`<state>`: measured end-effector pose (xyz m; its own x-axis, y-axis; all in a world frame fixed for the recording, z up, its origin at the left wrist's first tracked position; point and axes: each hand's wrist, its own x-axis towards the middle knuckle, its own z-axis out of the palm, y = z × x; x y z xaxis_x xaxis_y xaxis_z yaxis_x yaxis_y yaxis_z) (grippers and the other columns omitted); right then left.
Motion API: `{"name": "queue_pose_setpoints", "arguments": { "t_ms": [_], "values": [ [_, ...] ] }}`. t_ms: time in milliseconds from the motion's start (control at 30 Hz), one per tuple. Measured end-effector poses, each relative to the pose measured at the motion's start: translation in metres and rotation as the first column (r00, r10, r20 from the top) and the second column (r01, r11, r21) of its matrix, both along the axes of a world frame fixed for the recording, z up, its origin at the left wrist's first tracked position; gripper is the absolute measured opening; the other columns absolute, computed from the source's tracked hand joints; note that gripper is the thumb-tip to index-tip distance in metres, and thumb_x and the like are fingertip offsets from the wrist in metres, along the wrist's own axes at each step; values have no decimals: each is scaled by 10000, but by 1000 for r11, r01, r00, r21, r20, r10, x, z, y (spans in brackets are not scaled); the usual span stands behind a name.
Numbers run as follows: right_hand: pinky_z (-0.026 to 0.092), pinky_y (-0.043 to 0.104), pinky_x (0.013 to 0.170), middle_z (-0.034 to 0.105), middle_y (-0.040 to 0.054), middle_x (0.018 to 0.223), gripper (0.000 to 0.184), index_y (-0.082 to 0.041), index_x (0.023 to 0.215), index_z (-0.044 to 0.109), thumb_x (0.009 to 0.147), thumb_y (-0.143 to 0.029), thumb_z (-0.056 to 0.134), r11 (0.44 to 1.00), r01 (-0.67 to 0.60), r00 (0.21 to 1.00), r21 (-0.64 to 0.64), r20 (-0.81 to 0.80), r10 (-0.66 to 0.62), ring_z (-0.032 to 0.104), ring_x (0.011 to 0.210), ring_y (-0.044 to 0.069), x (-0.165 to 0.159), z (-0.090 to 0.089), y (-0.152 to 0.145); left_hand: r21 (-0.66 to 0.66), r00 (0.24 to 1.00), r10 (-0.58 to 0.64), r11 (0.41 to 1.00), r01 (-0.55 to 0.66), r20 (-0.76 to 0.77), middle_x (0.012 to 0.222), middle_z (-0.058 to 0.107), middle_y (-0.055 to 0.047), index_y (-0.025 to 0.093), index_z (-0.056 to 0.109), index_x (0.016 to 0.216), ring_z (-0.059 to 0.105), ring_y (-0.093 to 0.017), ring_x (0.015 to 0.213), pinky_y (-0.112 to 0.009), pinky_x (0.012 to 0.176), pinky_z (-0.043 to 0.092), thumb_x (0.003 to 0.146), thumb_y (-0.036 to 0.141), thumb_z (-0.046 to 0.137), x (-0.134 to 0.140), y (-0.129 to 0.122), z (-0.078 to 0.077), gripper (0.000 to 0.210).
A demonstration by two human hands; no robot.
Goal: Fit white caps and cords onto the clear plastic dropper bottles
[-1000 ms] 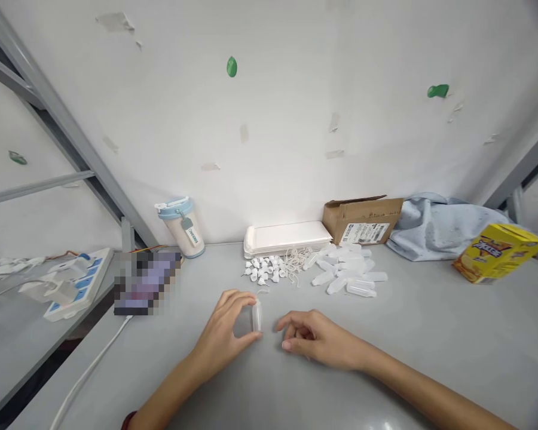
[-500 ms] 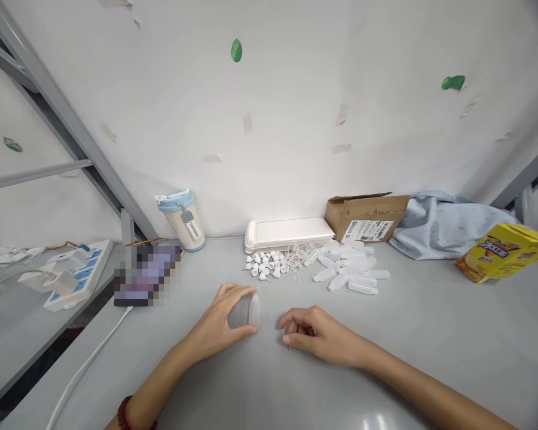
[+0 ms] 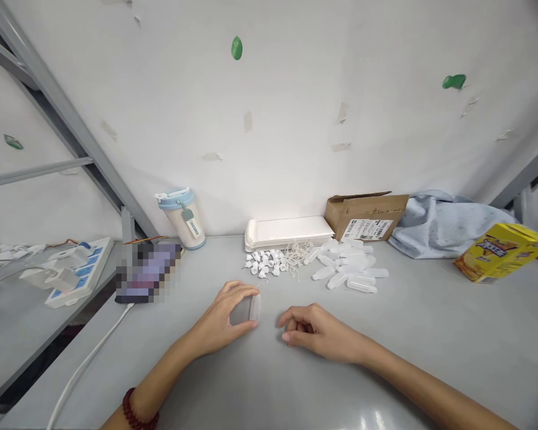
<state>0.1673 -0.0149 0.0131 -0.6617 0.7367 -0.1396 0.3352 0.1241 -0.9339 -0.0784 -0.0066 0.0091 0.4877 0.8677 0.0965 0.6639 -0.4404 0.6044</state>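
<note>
My left hand (image 3: 219, 319) pinches a small translucent plastic bottle (image 3: 255, 308) by its two ends, thumb at the near end and fingers at the far end, low over the grey table. To its right, a short gap away, my right hand (image 3: 318, 331) rests with its fingers curled inward. A thin sliver shows under the right thumb, too small to name. Farther back lie a cluster of small white caps (image 3: 265, 263), a loose heap of thin white strings (image 3: 297, 257) and a pile of similar translucent bottles (image 3: 347, 266).
Along the wall stand a tumbler (image 3: 183, 221), a stack of white trays (image 3: 291, 228), a cardboard box (image 3: 367, 218), blue cloth (image 3: 443, 224) and a yellow snack box (image 3: 497, 254). At left are a phone (image 3: 147, 275) with its cable (image 3: 89, 358) and a power strip (image 3: 83, 278).
My left hand and the bottle in it have shifted very slightly. My right hand stays almost where it was, and the things on the table lie as before.
</note>
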Motion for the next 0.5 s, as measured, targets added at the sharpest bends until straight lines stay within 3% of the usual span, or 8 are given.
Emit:
{"name": "queue_pose_setpoints", "arguments": {
  "t_ms": [367,467,500],
  "values": [
    [375,212,571,573,-11,673,260,-132,970,618,826,-338,554,999,-26,1000,31,1,26,479,597,95,2,1,0,10,1000,-10,1000,10,7,1312,505,-54,279,499,1235,351,-269,1260,-472,1028,357,753,321,632,-1,0,2,502],
    [379,218,551,601,-2,669,272,-154,971,626,841,-370,526,990,-13,998,140,65,4,503,589,110,14,10,9,24,1000,-21,999,21,1,1323,490,-59,270,488,1242,341,-265,1265,-460,1028,357,767,353,622,0,-1,5,500],
    [392,229,573,623,9,697,261,-164,964,629,854,-364,505,972,38,993,230,103,-64,526,617,122,21,14,14,34,1000,-19,999,19,-1,1320,489,-61,265,482,1246,340,-260,1265,-451,1031,354,776,365,611,1,0,8,498]
  ]
}}
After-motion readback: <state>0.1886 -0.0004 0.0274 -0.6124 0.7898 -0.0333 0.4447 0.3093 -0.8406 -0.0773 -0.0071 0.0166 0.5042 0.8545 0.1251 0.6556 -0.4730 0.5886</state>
